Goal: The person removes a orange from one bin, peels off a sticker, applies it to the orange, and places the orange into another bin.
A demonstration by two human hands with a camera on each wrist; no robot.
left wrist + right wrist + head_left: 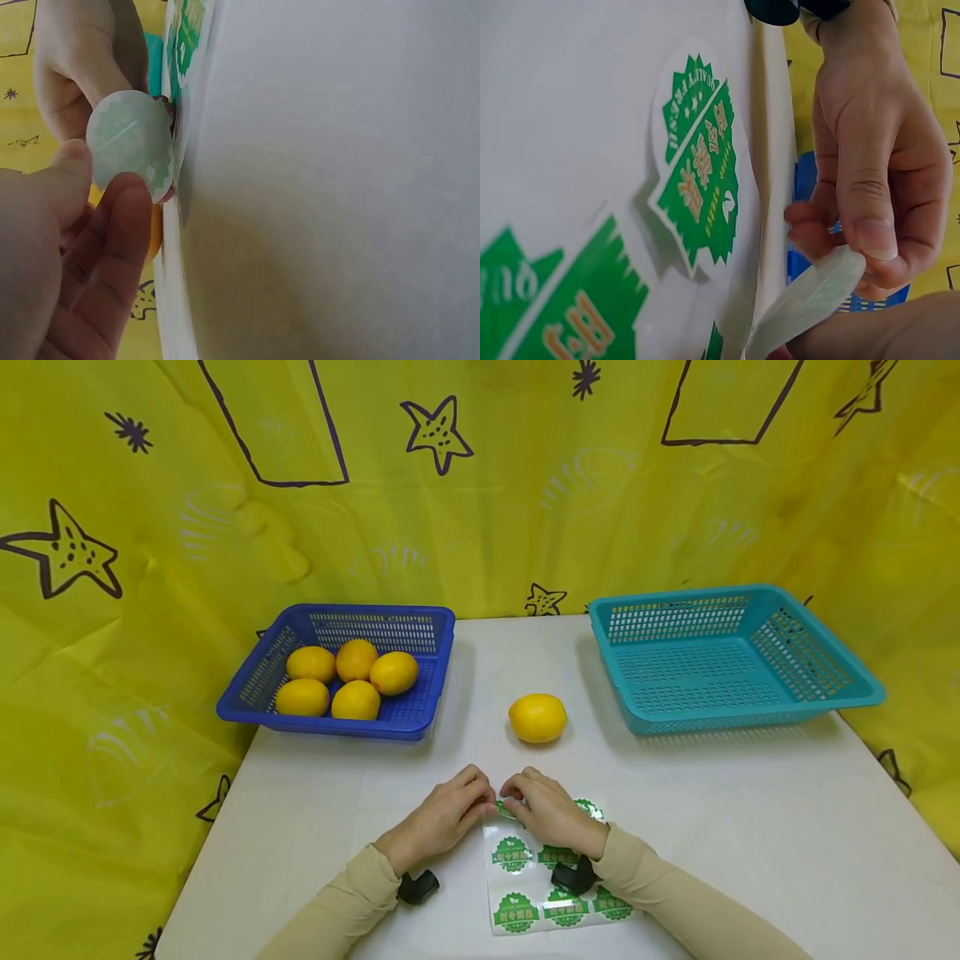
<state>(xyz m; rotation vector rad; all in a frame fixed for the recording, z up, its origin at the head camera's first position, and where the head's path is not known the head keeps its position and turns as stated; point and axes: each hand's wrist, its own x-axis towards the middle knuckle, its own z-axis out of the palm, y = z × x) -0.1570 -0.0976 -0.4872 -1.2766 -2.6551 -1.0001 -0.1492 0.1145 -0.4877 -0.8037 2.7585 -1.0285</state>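
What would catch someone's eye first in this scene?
Probably the two hands, left hand and right hand, meeting at the top edge of a sticker sheet at the table's near side, peeling a round sticker. Beyond them lies a single lemon, between a blue basket of lemons and an empty teal basket.

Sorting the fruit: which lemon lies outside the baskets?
The single lemon on the bare table between the two baskets; the other five sit together inside the blue basket.
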